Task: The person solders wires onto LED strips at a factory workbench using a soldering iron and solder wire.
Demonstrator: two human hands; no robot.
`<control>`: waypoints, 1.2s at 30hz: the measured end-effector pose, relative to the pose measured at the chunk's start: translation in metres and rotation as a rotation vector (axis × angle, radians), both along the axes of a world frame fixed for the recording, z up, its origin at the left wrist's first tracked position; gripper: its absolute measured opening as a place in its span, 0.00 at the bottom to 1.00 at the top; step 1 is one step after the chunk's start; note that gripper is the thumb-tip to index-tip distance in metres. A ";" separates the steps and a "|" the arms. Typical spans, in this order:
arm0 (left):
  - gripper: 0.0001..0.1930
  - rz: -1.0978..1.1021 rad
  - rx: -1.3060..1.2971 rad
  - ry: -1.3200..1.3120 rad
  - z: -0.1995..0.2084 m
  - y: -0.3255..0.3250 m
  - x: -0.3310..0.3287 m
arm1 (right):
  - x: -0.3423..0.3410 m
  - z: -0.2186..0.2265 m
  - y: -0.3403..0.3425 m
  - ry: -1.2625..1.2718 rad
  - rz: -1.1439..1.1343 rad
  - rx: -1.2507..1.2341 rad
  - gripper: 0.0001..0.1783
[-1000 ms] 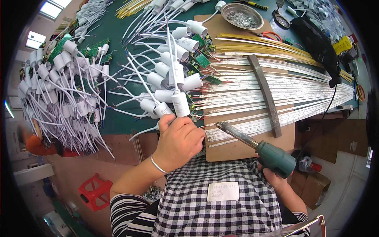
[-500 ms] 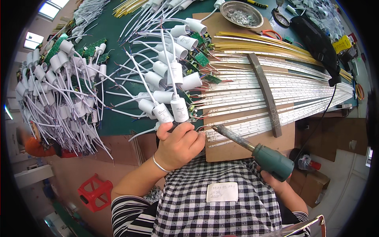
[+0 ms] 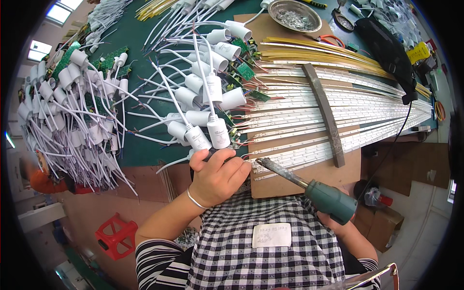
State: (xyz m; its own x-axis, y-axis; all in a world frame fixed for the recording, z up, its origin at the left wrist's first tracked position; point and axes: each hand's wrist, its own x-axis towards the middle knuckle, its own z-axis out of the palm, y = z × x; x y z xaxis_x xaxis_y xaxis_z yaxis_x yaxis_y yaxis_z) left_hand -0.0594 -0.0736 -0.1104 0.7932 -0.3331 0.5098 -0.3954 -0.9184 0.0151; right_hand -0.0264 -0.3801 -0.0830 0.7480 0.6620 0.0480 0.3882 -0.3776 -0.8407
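Observation:
My left hand [image 3: 217, 176] is curled in at the near edge of the green table, its fingertips closed by the near ends of the wires and strips. What they grip is hidden. Just beyond those fingers lie white cylindrical lamp caps [image 3: 218, 133] with white cables. My right hand [image 3: 336, 223], partly covered by the handle, grips a green-handled soldering iron [image 3: 333, 201]. Its dark metal tip points left, close to my left fingers and over the nearest ends of the LED strips [image 3: 290, 152]. Thin red wires join the strips to small green circuit boards [image 3: 245, 72].
A dark bar [image 3: 324, 116] lies across the strips on a brown board [image 3: 270, 189]. Behind are a metal bowl [image 3: 295, 17] of scraps and red-handled pliers [image 3: 332, 39]. More capped cables [image 3: 72, 116] are heaped left. A red stool [image 3: 116, 236] stands on the floor.
The soldering iron has shifted slightly left and toward me, its tip now lower over the strip ends. My left hand has barely moved.

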 end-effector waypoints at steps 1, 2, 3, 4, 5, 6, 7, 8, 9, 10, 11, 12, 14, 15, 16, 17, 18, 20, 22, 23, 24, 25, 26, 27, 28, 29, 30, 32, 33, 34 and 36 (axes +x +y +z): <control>0.07 0.001 0.001 0.000 0.000 0.000 0.000 | 0.001 0.000 0.000 -0.045 0.026 0.008 0.13; 0.07 0.001 0.004 0.000 0.000 0.000 0.000 | 0.002 0.001 0.001 -0.045 0.027 0.009 0.13; 0.07 -0.001 0.007 0.000 0.000 0.000 0.000 | 0.002 0.001 0.001 -0.016 0.027 0.016 0.13; 0.07 -0.001 0.006 0.000 -0.001 0.001 0.000 | 0.002 0.002 0.001 0.014 0.027 0.023 0.13; 0.07 -0.001 0.002 0.002 -0.001 0.001 0.000 | 0.002 0.002 0.001 0.014 0.027 0.023 0.13; 0.07 0.000 -0.001 0.003 -0.001 0.000 0.000 | 0.001 0.001 0.001 -0.002 0.025 0.023 0.13; 0.07 0.000 -0.001 0.003 -0.001 0.000 0.000 | 0.001 0.001 0.001 -0.018 0.024 0.022 0.13; 0.07 -0.002 -0.007 0.002 0.000 0.000 0.000 | 0.001 0.001 0.001 -0.018 0.024 0.022 0.13; 0.06 -0.005 -0.013 0.002 0.000 0.000 0.001 | 0.001 0.001 0.001 -0.025 0.024 0.022 0.13; 0.06 -0.005 -0.013 0.001 0.001 0.000 0.001 | 0.001 0.001 0.001 -0.033 0.024 0.022 0.14; 0.06 -0.013 -0.010 0.001 0.001 0.001 0.001 | 0.001 0.001 0.001 -0.033 0.023 0.022 0.14; 0.05 -0.021 -0.006 0.002 0.001 0.002 0.001 | 0.001 0.001 0.001 -0.036 0.026 0.012 0.13; 0.05 -0.020 -0.013 -0.003 0.001 0.002 0.001 | 0.001 0.001 0.000 -0.040 0.027 0.003 0.13; 0.05 -0.019 -0.021 -0.007 0.001 0.002 0.001 | 0.001 0.002 0.001 -0.045 0.024 -0.004 0.13; 0.05 -0.020 -0.021 -0.007 0.001 0.002 0.002 | 0.001 0.002 0.001 -0.051 0.021 -0.011 0.13; 0.05 -0.017 -0.020 -0.014 0.001 0.002 0.002 | 0.001 0.002 0.002 -0.051 0.021 -0.011 0.13; 0.05 -0.015 -0.019 -0.021 0.001 0.002 0.002 | 0.000 0.002 0.003 -0.044 0.012 0.006 0.13; 0.05 -0.015 -0.018 -0.018 0.001 0.002 0.002 | 0.001 0.003 0.004 -0.038 0.003 0.022 0.13; 0.05 -0.014 -0.018 -0.014 0.001 0.001 0.002 | 0.001 0.003 0.004 -0.017 0.006 0.043 0.13; 0.05 -0.011 -0.015 -0.017 0.000 0.001 0.002 | 0.001 0.003 0.004 -0.017 0.006 0.042 0.13; 0.05 -0.007 -0.011 -0.020 0.000 0.001 0.001 | 0.000 0.002 0.003 -0.025 0.011 0.026 0.13; 0.05 -0.006 -0.011 -0.020 0.000 0.001 0.001 | 0.000 0.002 0.003 -0.034 0.017 0.011 0.14; 0.05 -0.003 -0.015 -0.018 0.000 0.001 0.001 | 0.000 0.002 0.003 -0.034 0.018 0.010 0.14; 0.05 0.000 -0.018 -0.016 0.000 0.001 0.001 | 0.000 0.002 0.003 -0.032 0.026 -0.005 0.14; 0.05 0.001 -0.018 -0.016 -0.001 0.001 0.000 | 0.000 0.002 0.002 -0.031 0.035 -0.019 0.14; 0.06 0.000 -0.023 -0.012 -0.002 0.000 0.000 | 0.000 0.001 0.001 -0.031 0.036 -0.020 0.14; 0.07 -0.001 -0.028 -0.007 -0.002 0.000 0.000 | -0.002 -0.001 0.000 -0.022 0.028 -0.032 0.14; 0.06 0.004 -0.035 -0.010 -0.001 0.000 0.000 | -0.003 -0.002 -0.001 -0.014 0.020 -0.046 0.14; 0.05 0.010 -0.042 -0.013 0.000 -0.001 0.001 | -0.003 -0.002 -0.001 0.007 0.023 -0.037 0.14; 0.05 0.010 -0.042 -0.013 -0.001 -0.001 0.001 | -0.002 -0.002 -0.001 0.029 0.027 -0.027 0.14; 0.04 0.009 -0.042 -0.009 -0.001 -0.001 0.001 | -0.001 -0.001 0.000 0.050 0.039 -0.033 0.14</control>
State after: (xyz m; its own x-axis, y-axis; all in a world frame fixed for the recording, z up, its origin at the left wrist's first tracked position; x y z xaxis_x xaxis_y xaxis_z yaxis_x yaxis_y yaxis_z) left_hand -0.0588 -0.0742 -0.1111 0.7913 -0.3036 0.5307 -0.3871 -0.9206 0.0505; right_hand -0.0272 -0.3798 -0.0842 0.7227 0.6911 -0.0108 0.3610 -0.3908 -0.8467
